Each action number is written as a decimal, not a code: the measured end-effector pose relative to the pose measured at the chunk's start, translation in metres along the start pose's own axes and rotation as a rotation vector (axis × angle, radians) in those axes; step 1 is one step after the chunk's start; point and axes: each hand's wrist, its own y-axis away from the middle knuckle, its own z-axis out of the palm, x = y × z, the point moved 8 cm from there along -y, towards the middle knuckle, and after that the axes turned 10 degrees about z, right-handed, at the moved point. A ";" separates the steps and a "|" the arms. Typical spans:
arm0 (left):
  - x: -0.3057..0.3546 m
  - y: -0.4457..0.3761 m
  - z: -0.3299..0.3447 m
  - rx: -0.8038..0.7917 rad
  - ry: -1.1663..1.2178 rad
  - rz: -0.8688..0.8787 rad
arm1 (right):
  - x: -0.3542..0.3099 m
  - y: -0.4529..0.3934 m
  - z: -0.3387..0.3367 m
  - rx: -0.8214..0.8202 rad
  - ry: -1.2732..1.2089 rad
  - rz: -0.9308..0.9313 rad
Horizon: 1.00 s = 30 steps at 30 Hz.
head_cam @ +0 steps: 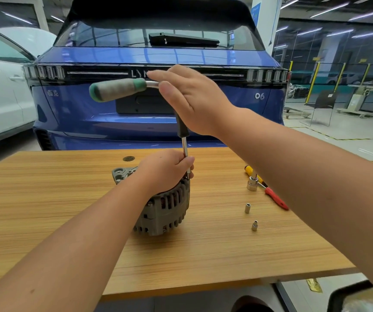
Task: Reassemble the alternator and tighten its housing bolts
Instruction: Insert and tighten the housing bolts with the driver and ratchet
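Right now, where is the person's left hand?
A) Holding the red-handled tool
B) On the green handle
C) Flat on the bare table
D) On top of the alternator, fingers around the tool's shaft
D: the left hand rests on the alternator with its fingers curled round the extension shaft, while the right hand holds the ratchet above.

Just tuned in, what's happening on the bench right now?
A person is working on the alternator, which sits on the wooden table. The left hand rests on top of it and pinches the lower shaft of a ratchet wrench with a long extension, steadying it over the housing. The right hand holds the wrench head up high. Loose sockets and a red-handled screwdriver lie to the right.
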 end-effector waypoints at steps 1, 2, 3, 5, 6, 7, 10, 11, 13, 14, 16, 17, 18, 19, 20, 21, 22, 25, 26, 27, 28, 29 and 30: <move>0.000 0.000 0.000 0.002 -0.004 0.002 | -0.002 -0.004 -0.001 -0.002 0.029 0.009; 0.000 0.000 0.000 0.004 -0.008 0.006 | -0.003 -0.008 -0.002 -0.014 0.085 0.022; 0.001 0.000 0.000 0.006 -0.009 0.009 | -0.004 -0.013 -0.001 -0.040 0.154 0.041; 0.000 0.000 0.001 0.008 -0.004 0.013 | -0.002 -0.025 0.001 -0.117 0.278 0.120; 0.000 0.000 0.001 0.008 -0.002 0.015 | 0.002 -0.031 0.001 -0.155 0.313 0.187; -0.001 0.000 0.001 0.009 0.002 0.016 | 0.007 -0.037 0.000 -0.187 0.331 0.262; -0.002 -0.002 0.002 0.006 0.007 0.025 | 0.023 -0.046 -0.001 -0.282 0.240 0.493; -0.002 -0.002 0.002 0.003 0.005 0.028 | 0.028 -0.045 0.001 -0.329 0.123 0.586; -0.003 -0.002 0.002 -0.001 0.004 0.026 | 0.037 -0.032 0.005 -0.418 -0.245 0.781; -0.003 -0.002 0.002 -0.002 0.005 0.025 | 0.041 -0.024 0.007 -0.431 -0.462 0.860; -0.003 -0.002 0.002 -0.003 0.006 0.030 | 0.045 -0.011 0.013 -0.403 -0.850 0.978; -0.003 -0.003 0.002 -0.004 0.006 0.034 | 0.046 -0.007 0.016 -0.385 -0.989 1.007; -0.003 -0.003 0.002 -0.006 0.008 0.035 | 0.046 -0.003 0.019 -0.366 -1.107 1.026; -0.003 -0.004 0.002 -0.008 0.010 0.034 | 0.047 0.000 0.022 -0.335 -1.215 1.053; -0.003 -0.004 0.002 -0.008 0.009 0.033 | 0.047 0.002 0.024 -0.282 -1.304 1.092; -0.003 -0.005 0.002 -0.007 0.004 0.032 | 0.047 0.004 0.025 -0.202 -1.392 1.136; -0.003 -0.005 0.002 -0.005 -0.003 0.031 | 0.046 0.005 0.024 -0.106 -1.458 1.164; -0.005 -0.006 0.003 -0.001 -0.016 0.026 | 0.051 0.006 0.017 0.096 -1.474 1.206; -0.005 -0.007 0.003 -0.003 -0.019 0.026 | 0.054 0.007 0.017 0.094 -1.436 1.217; -0.005 -0.008 0.003 -0.007 -0.020 0.024 | 0.057 0.010 0.016 0.087 -1.401 1.216; -0.006 -0.008 0.004 -0.010 -0.022 0.022 | 0.058 0.012 0.016 0.086 -1.381 1.218; -0.006 -0.008 0.004 -0.012 -0.025 0.021 | 0.057 0.014 0.017 0.097 -1.408 1.216; -0.005 -0.008 0.004 -0.012 -0.028 0.020 | 0.057 0.017 0.021 0.126 -1.489 1.188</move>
